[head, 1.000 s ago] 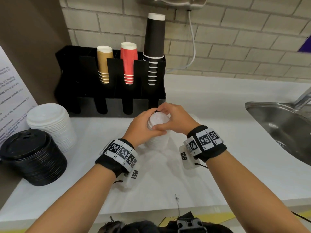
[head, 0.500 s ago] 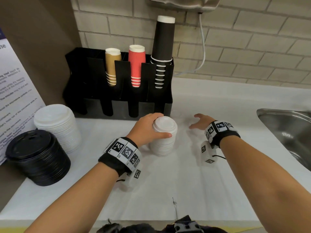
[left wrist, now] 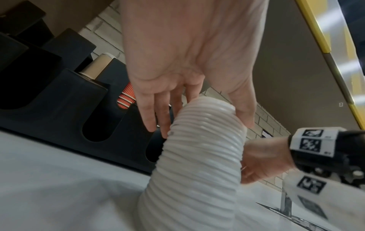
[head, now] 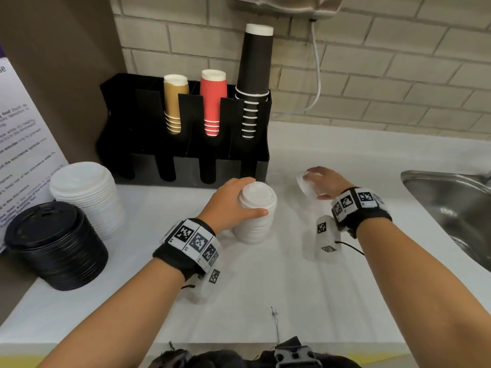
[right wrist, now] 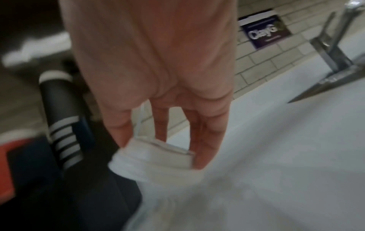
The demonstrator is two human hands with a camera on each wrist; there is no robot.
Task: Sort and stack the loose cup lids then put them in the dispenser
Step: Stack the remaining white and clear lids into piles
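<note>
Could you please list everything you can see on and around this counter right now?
Small lid stack: one, white, counter centre.
Loose lid: one, white, right of that stack.
Wide lid stack: one, white, far left.
Black lid stack: one, front left.
Dispenser: one, black, against the wall.
Cup stacks: tan, red, black, in the dispenser.
Sink: one, steel, right.
Notice: one, white, left.
Left hand: grips the small lid stack.
Right hand: holds the loose lid.
</note>
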